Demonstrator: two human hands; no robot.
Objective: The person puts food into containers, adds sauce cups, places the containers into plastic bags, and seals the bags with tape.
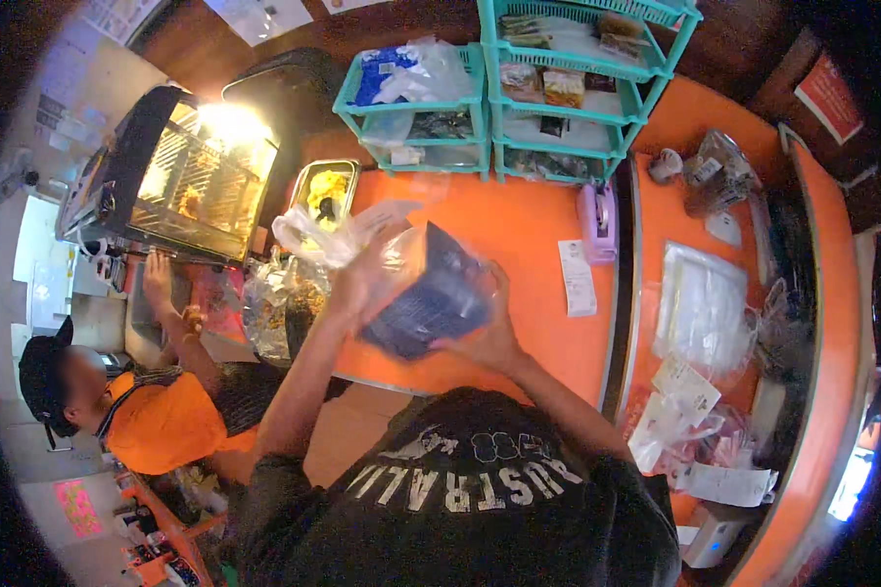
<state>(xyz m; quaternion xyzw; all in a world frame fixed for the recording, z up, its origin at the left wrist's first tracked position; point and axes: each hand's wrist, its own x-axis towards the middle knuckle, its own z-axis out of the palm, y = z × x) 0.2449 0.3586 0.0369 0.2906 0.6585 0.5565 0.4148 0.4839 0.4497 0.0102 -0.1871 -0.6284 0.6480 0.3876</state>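
Note:
Above the orange counter (550, 205), a dark blue package (433, 301) is held between both hands, blurred by motion, with a clear, shiny side facing left. My left hand (356, 282) grips it by that side. Fingers of my right hand (484, 334) wrap its right edge and lower corner. A translucent plastic bag (319, 238) hangs by my left hand; whether it is held cannot be made out. Behind the bag, a metal tray (355, 183) contains yellow food and a dark item. Clear bags of brown food (283, 301) lie left of my left forearm.
A lit food warmer (198, 187) stands at left; a co-worker (165, 422) reaches below it. Teal basket racks (488, 110) line the back. A lilac tape dispenser (597, 224) and a printed receipt (577, 277) lie right. Plastic bags (705, 301) cover part of the side counter.

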